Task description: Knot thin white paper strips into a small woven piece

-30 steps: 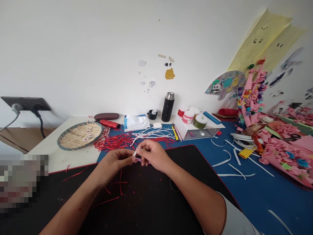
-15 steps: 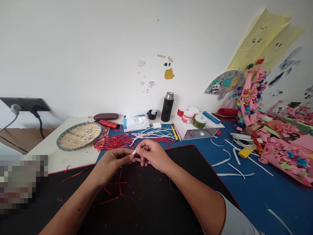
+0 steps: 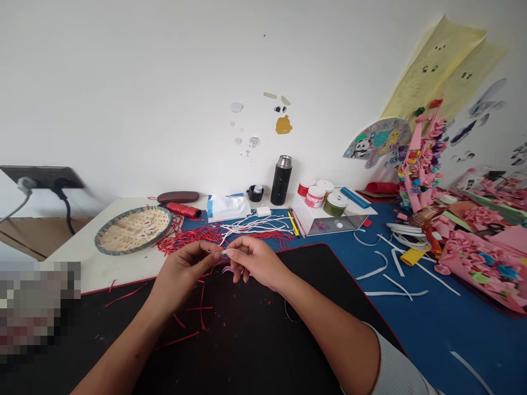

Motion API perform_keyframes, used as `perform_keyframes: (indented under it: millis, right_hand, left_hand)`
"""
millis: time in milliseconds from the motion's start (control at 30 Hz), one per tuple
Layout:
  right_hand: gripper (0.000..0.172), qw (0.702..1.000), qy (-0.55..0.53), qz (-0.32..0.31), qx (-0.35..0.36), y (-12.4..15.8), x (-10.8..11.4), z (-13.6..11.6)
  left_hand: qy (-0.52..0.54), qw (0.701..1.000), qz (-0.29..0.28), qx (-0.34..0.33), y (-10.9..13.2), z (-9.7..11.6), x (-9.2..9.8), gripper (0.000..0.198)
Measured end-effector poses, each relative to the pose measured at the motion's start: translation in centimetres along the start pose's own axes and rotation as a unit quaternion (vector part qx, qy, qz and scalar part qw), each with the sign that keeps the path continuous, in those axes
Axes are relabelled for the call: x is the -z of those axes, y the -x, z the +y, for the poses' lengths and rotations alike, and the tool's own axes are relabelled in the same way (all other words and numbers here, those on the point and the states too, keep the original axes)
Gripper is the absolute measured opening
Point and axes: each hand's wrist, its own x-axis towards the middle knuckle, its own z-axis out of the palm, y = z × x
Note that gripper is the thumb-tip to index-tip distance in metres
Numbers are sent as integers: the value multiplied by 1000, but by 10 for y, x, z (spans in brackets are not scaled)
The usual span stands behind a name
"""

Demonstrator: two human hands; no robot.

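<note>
My left hand [image 3: 183, 274] and my right hand [image 3: 257, 263] meet over the back part of the black mat [image 3: 247, 351]. Thumb and forefinger of each are pinched on a small whitish strip [image 3: 224, 252], mostly covered by the fingertips. Below the right fingers a thin purple strip [image 3: 227, 269] shows; its other end is hidden by that hand. Several cut red cords [image 3: 201, 308] lie on the mat under and left of my hands. Just behind them are a heap of red cords [image 3: 189, 240] and a bundle of white cords [image 3: 257, 225].
At left stands a woven basket [image 3: 134, 230], with a red thread spool [image 3: 184, 210] beside it. A black flask [image 3: 281, 181] and lidded jars [image 3: 315, 197] line the wall. White strips [image 3: 397, 293] and pink paper flowers [image 3: 481, 258] cover the right side.
The whitish strip was tilted and more visible; now it lies flatter and mostly behind my fingertips. My left hand has shifted slightly, and the purple strip's curled end shows further left.
</note>
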Motion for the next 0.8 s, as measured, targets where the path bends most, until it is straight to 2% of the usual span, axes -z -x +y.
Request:
perform_keyframes:
  millis: [167, 333, 500, 800]
  right_hand:
    - [20, 1000, 14, -4, -4, -1, 0, 4]
    - [20, 1000, 16, 6, -3, -2, 0, 4]
    - [16, 1000, 18, 7, -3, 0, -2, 1]
    - [13, 1000, 20, -6, -6, -1, -1, 2]
  left_hand:
    - [-68, 997, 0, -28, 3, 3, -3, 29]
    - [-56, 998, -23, -10, 3, 3, -5, 35]
    - [-44, 999, -18, -9, 1, 3, -5, 37]
    - [-67, 997, 4, -31, 0, -11, -2, 29]
